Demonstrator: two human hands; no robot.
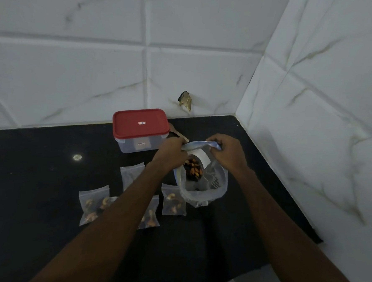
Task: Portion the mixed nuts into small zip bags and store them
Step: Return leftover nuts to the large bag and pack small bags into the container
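**Large nut bag held at its top strip by both hands**

A large clear bag (pixel 202 185) is held over the dark counter (pixel 36 186), near the corner of the tiled walls. Its bluish top strip (pixel 202 144) is pinched at the left end by the left hand (pixel 171 153) and at the right end by the right hand (pixel 228 152). The fingers of both hands are curled onto the strip. Whether the strip is sealed cannot be told, nor whether the bag's bottom rests on the counter. Mixed nuts (pixel 192 168) are seen through the plastic in the upper left part of the bag, just below a white label (pixel 201 158).

Small zip bags are laid flat on the counter in front of the large bag. Nuts are seen in the left small bag (pixel 93 205), the middle small bag (pixel 152 215) and the right small bag (pixel 173 202). The right one is touched or overlapped by the large bag's lower edge. A flat small bag (pixel 131 174), with no contents visible, is partly covered by the left forearm, as is the middle one.

A clear box (pixel 136 146) is closed with a red lid (pixel 141 125) and is set at the back by the wall, just beside the left hand. A pale wooden handle (pixel 180 136) is seen between the box and that hand.
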